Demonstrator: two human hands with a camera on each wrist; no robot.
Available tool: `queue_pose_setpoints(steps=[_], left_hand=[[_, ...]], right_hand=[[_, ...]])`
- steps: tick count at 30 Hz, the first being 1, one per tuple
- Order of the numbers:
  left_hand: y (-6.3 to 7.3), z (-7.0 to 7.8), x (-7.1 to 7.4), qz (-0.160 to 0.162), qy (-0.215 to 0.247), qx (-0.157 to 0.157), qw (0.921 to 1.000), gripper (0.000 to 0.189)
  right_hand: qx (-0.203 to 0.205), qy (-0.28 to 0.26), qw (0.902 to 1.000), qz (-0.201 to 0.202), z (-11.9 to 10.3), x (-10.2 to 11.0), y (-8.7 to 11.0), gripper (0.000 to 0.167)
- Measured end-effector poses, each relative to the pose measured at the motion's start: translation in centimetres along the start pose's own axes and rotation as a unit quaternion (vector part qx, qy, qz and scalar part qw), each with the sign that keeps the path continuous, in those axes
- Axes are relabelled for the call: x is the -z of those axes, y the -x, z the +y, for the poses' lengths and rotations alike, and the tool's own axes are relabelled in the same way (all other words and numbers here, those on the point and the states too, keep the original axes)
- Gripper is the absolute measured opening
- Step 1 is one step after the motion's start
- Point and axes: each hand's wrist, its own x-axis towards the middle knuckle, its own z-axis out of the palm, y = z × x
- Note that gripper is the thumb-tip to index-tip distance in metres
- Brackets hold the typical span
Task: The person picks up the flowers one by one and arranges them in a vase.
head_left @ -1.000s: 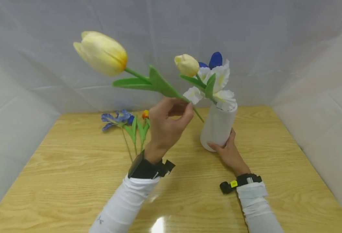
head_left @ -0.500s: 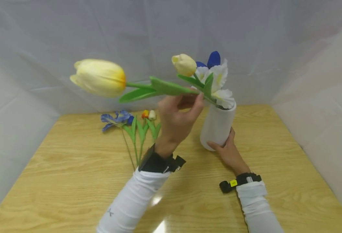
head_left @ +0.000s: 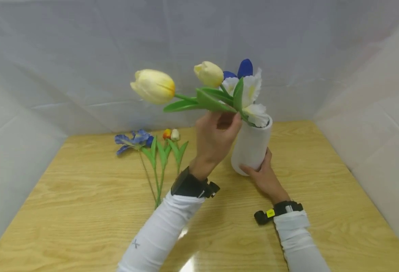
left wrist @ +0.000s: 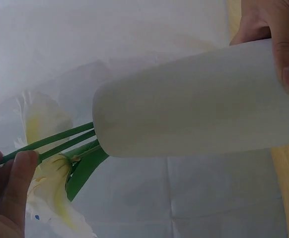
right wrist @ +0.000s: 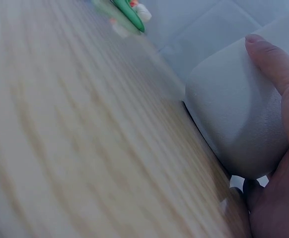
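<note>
My left hand (head_left: 216,138) pinches the green stem of a pale yellow tulip (head_left: 153,87) between thumb and fingertips, its bloom pointing left. Green stems (left wrist: 60,139) run from those fingertips into the mouth of a white vase (head_left: 251,149), as the left wrist view shows. Low on the vase, my right hand (head_left: 265,177) grips its side, thumb (right wrist: 271,59) lying along the wall. Another yellow tulip (head_left: 209,74), white ruffled irises (head_left: 252,88) and dark blue blooms (head_left: 245,68) rise out of the vase. Its inside is hidden.
Left of the vase on the wooden table (head_left: 84,204) lie a blue iris (head_left: 133,140), an orange tulip (head_left: 167,134) and a white tulip (head_left: 175,135), with leafy green stems. Pale sheeting (head_left: 135,49) hangs behind and at both sides.
My left hand has moved right to the vase mouth, bringing the tulip stem into it. The bloom first dipped, then shifted right. My right hand stays on the vase.
</note>
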Motion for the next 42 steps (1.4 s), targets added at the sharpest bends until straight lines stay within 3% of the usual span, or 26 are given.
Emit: queue_pose_setpoints(steps=[4, 7, 11, 15, 19, 21, 27, 35, 38, 42], left_hand=[[0.0, -0.2, -0.2, -0.018, -0.071, 0.032, 0.9968, 0.008], [0.1, -0.6, -0.4, -0.029, -0.13, 0.063, 0.9891, 0.013], [0.3, -1.3, -0.7, -0.049, -0.17, 0.083, 0.9807, 0.014], [0.5, -2.0, -1.0, -0.068, -0.169, 0.106, 0.9774, 0.013], [0.6, -2.3, -1.4, -0.104, -0.148, 0.173, 0.968, 0.015], [0.5, -2.4, -1.6, -0.121, -0.144, 0.191, 0.9634, 0.016], [0.7, -2.7, -1.9, -0.122, -0.15, 0.185, 0.9636, 0.015], [2.6, -3.4, -1.2, -0.135, -0.112, 0.192, 0.9654, 0.024], [3.5, -3.9, -0.6, -0.143, -0.124, 0.216, 0.9577, 0.028], [5.0, -5.0, 0.8, -0.165, -0.176, 0.257, 0.9357, 0.028]], right_hand=[[0.001, -0.004, 1.0, 0.001, -0.4, -0.2, 0.1, 0.103], [0.004, 0.0, 1.0, 0.003, -1.4, -0.2, 0.5, 0.1], [0.013, 0.002, 0.9999, 0.002, -1.2, -0.4, 0.4, 0.1], [0.017, 0.003, 0.9998, 0.0, 0.2, -0.5, -0.2, 0.102], [0.019, 0.011, 0.9997, 0.006, 2.0, -0.5, -0.9, 0.104], [0.023, 0.013, 0.9996, 0.01, 2.3, -0.4, -1.1, 0.105], [0.032, 0.012, 0.9993, 0.017, 2.6, -0.2, -1.2, 0.105], [0.037, -0.006, 0.9992, 0.011, 3.0, -0.3, -1.3, 0.105], [0.034, -0.008, 0.9993, 0.012, 2.9, -0.3, -1.3, 0.106], [0.031, -0.013, 0.9994, 0.008, 2.9, -0.4, -1.2, 0.105]])
